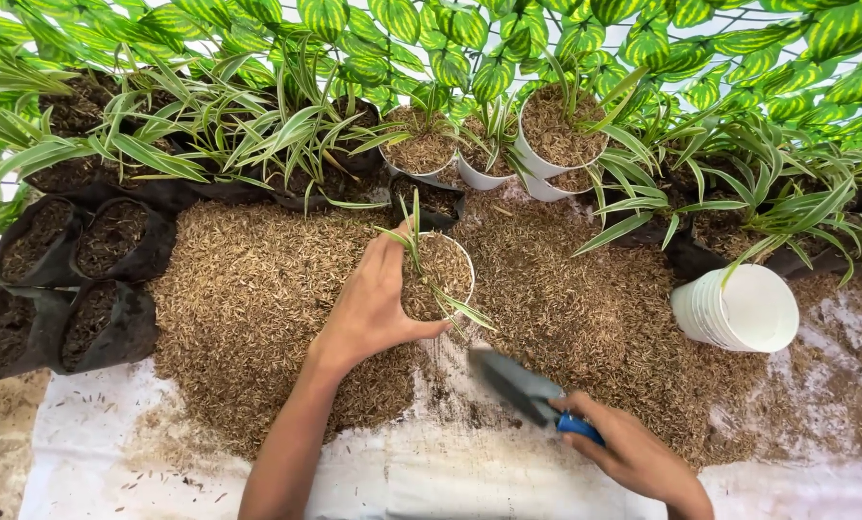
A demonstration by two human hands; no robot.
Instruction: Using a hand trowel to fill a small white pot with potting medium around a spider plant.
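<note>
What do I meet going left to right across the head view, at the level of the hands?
Black grow bags → left hand → white pot with a small plant → trowel → right hand → stack of white pots lying on its side.

Outdoor plot, even daylight, no hard shadows. Ground covered by white sheet [113, 453], dusted with soil. Broad heap of brown husk mix [257, 308] spread across it. Black grow bags [75, 289] of dark soil at left. Striped green-and-white foliage [257, 135] crowded along far edge. Round variegated leaves [469, 29] hanging on wire mesh [753, 19] behind.
</note>
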